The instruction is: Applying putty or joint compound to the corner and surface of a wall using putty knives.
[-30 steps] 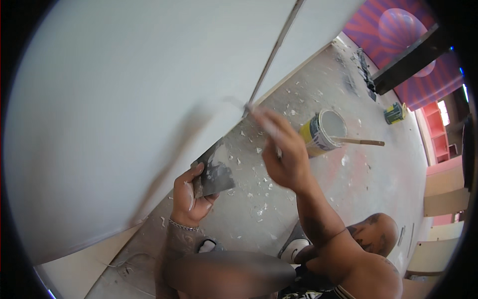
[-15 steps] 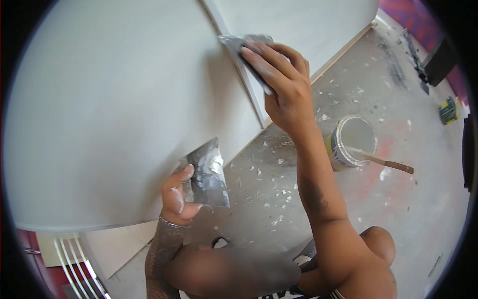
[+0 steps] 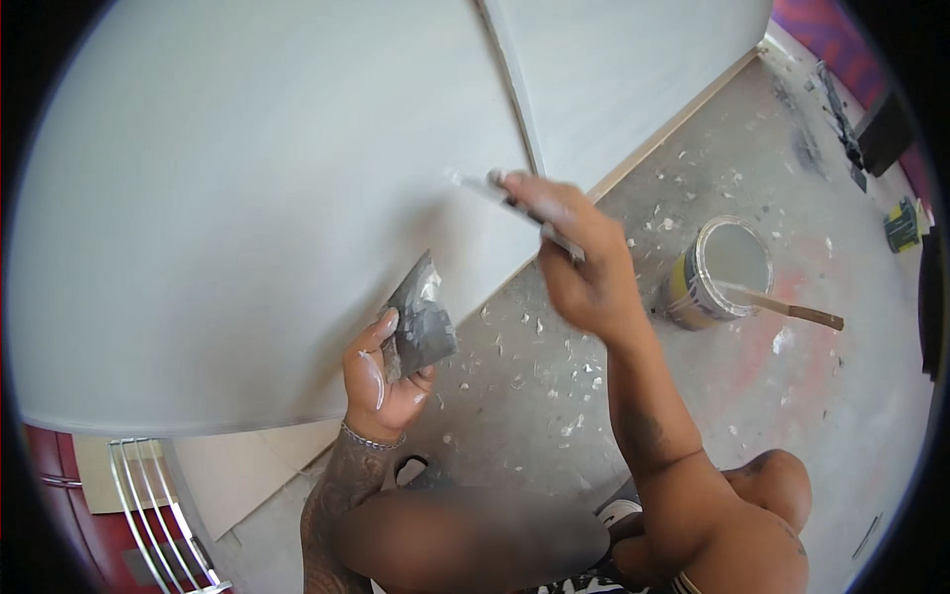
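Filler work on the white wall panel [image 3: 257, 198] looks well along: its broad face reads smooth and even, and what seems left is the strip beside the vertical joint [image 3: 515, 89]. Right hand [image 3: 584, 267] is closed around a putty knife [image 3: 500, 191], blade touching the panel near the joint. Left hand [image 3: 381, 381] grips a smeared metal scraper [image 3: 421, 317] below it. An open putty tub [image 3: 717, 272] with a stick stands on the spattered floor [image 3: 554, 396] to the right.

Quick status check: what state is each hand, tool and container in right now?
Left hand: gripping a smeared grey metal scraper blade, held off the wall.
Right hand: gripping a thin flat putty knife, blade tip at the pale grey wall panel.
Yellow paint can: open, upright, wooden stick resting inside.
Concrete floor: littered with white flecks.
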{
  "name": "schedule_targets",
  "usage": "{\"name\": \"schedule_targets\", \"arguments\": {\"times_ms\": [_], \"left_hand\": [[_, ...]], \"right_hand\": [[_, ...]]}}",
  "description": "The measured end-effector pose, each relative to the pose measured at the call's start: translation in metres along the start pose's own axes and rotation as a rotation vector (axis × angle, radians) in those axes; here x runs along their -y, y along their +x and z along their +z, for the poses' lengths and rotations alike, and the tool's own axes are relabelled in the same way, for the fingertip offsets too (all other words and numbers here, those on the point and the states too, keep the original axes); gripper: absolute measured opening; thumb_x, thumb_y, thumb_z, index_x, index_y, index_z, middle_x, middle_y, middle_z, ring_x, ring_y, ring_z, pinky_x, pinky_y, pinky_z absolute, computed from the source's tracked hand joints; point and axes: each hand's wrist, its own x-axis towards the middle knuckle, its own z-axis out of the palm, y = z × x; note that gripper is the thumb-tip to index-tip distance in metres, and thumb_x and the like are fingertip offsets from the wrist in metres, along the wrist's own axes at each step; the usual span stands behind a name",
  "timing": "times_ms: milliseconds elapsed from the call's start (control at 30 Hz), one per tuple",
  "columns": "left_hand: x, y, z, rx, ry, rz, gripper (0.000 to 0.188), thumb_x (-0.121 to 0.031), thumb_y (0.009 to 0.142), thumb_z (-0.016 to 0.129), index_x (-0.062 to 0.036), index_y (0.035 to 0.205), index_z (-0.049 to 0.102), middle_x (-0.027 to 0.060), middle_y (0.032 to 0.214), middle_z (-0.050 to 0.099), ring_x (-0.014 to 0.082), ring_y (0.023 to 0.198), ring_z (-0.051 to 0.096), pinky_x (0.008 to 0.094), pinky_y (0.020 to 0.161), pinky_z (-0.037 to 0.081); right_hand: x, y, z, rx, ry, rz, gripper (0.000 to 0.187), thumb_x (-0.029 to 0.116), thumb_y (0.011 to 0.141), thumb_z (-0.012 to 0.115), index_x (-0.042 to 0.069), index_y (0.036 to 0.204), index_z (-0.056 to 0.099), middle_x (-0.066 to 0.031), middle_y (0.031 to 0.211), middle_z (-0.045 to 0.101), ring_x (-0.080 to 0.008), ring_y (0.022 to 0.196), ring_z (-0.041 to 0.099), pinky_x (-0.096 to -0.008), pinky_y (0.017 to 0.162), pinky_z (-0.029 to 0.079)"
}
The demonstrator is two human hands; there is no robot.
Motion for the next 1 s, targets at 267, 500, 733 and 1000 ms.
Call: {"name": "schedule_targets", "arguments": {"times_ms": [267,500,733,1000], "left_hand": [[-0.022,-0.002,-0.001,0.168,0.149,0.036,0.04,-0.023,0.09,0.06,-0.0052,0.126,0.055,0.0105,0.108,0.066,0.0262,0.095,0.067,0.0387,0.067,0.057],[-0.048,0.0,-0.027,0.358,0.154,-0.042,0.038,-0.022,0.089,0.057,0.0006,0.12,0.057,0.0147,0.106,0.066,0.0292,0.091,0.067,0.0454,0.067,0.057],[-0.052,0.012,-0.05,0.487,0.146,-0.244,0.04,-0.014,0.092,0.055,0.0053,0.126,0.053,0.0173,0.114,0.065,0.0301,0.101,0.066,0.0469,0.082,0.058],[-0.057,0.01,-0.06,0.455,0.136,-0.285,0.041,-0.014,0.089,0.057,0.0063,0.125,0.054,0.0173,0.116,0.064,0.0298,0.104,0.065,0.0446,0.092,0.053]], "right_hand": [[0.044,-0.053,0.019,0.407,-0.462,0.021,0.062,-0.008,0.068,0.065,0.02,0.123,0.067,-0.0104,0.123,0.062,-0.0307,0.1,0.056,-0.0376,0.084,0.047],[0.031,-0.004,0.032,0.117,-1.13,-0.037,0.068,-0.011,0.072,0.056,0.008,0.137,0.052,-0.0134,0.131,0.053,-0.0336,0.116,0.049,-0.0437,0.096,0.04],[0.004,0.074,0.049,-0.171,-1.655,-0.265,0.059,0.0,0.078,0.057,0.007,0.136,0.052,-0.0109,0.135,0.05,-0.0319,0.123,0.043,-0.0463,0.101,0.031],[-0.028,0.052,0.071,-0.161,-1.857,-0.143,0.055,0.007,0.08,0.058,0.008,0.135,0.053,-0.0049,0.137,0.045,-0.0284,0.129,0.036,-0.0506,0.105,0.021]]}}
